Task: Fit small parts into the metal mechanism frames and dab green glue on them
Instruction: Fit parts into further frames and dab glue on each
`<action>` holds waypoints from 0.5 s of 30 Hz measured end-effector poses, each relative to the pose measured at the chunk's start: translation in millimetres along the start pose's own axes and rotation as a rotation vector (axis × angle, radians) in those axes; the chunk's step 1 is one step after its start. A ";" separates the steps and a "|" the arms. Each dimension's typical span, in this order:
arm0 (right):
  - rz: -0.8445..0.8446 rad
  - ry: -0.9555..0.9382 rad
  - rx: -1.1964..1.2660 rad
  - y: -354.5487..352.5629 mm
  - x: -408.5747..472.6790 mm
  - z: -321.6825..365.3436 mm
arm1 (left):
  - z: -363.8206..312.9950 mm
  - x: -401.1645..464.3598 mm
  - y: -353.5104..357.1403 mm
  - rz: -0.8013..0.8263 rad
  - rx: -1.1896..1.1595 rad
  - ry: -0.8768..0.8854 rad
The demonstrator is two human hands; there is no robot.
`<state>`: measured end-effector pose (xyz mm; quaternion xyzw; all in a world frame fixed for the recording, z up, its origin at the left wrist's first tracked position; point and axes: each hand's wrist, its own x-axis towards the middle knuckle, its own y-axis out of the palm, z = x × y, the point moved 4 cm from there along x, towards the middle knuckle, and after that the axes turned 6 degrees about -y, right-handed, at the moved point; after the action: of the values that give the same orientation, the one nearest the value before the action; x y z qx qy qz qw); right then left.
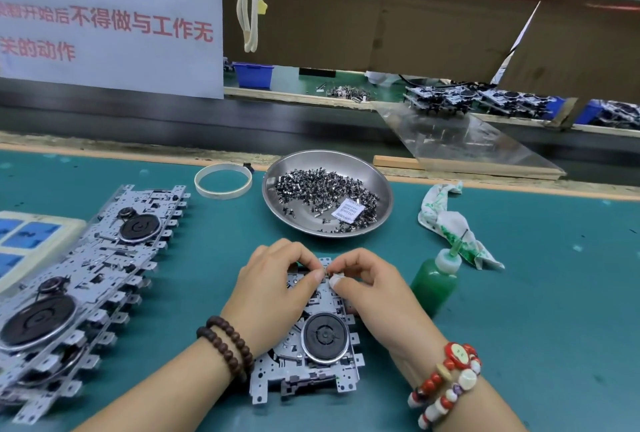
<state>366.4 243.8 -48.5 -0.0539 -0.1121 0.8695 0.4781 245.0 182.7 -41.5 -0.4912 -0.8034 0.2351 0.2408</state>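
A metal mechanism frame [311, 362] with a black round wheel lies flat on the green mat in front of me. My left hand [273, 289] rests on the frame's upper left, its fingertips curled down onto the top edge. My right hand [374, 286] meets it there, thumb and fingers pinching a tiny part at the frame's top; the part itself is mostly hidden. A steel dish [277, 189] of several small dark parts stands just beyond. The green glue bottle [434, 282] stands upright right of my right hand.
A stack of several mechanism frames [79, 279] lies along the left. A tape ring [223, 180] sits left of the dish, a glue-stained rag [450, 220] to its right. A cream tray [31, 234] lies at far left. A conveyor runs beyond the mat's far edge.
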 end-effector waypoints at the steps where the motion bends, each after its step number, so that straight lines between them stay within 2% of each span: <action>1: 0.007 0.015 0.016 0.5 0.6 0.3 | 0.2 0.1 0.4 -0.001 0.003 0.008; 10: -0.065 0.106 0.035 3.8 3.6 1.9 | -4.0 -5.8 -1.5 0.000 0.014 0.120; 15: -0.066 0.135 0.058 5.4 0.2 4.6 | -6.4 -10.4 -1.2 0.012 0.128 0.212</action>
<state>360.9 240.6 -45.3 -0.0949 -0.0562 0.8504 0.5145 252.3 173.7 -37.4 -0.5016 -0.7539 0.2340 0.3540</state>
